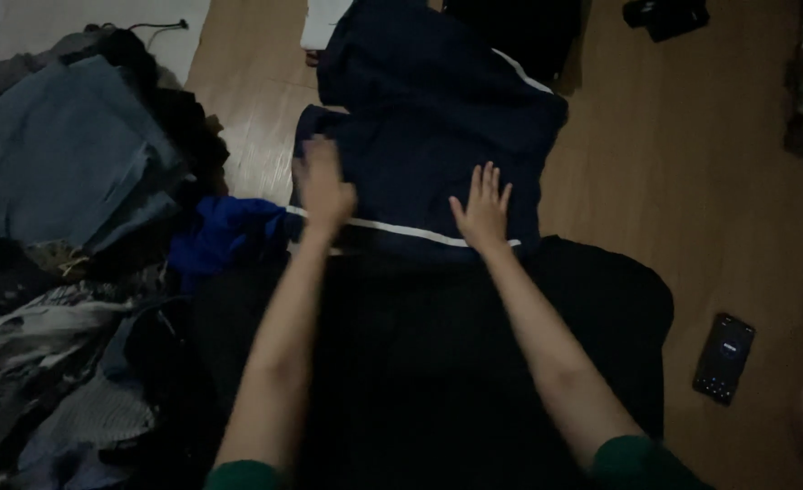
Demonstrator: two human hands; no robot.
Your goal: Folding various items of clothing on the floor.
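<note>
A dark navy garment with a thin white stripe (438,127) lies spread on the wooden floor in front of me. My left hand (322,186) rests flat on its left part, fingers apart and blurred. My right hand (483,210) lies flat on the garment near the white stripe, fingers spread. Neither hand grips anything. Both forearms reach out over a black cloth (438,363) that covers the floor close to me.
A heap of clothes (57,227) fills the left side, with grey-blue fabric on top and a bright blue piece (225,231) beside the navy garment. A phone with a lit screen (724,357) lies on the floor (692,181) at the right. A dark object (665,14) sits top right.
</note>
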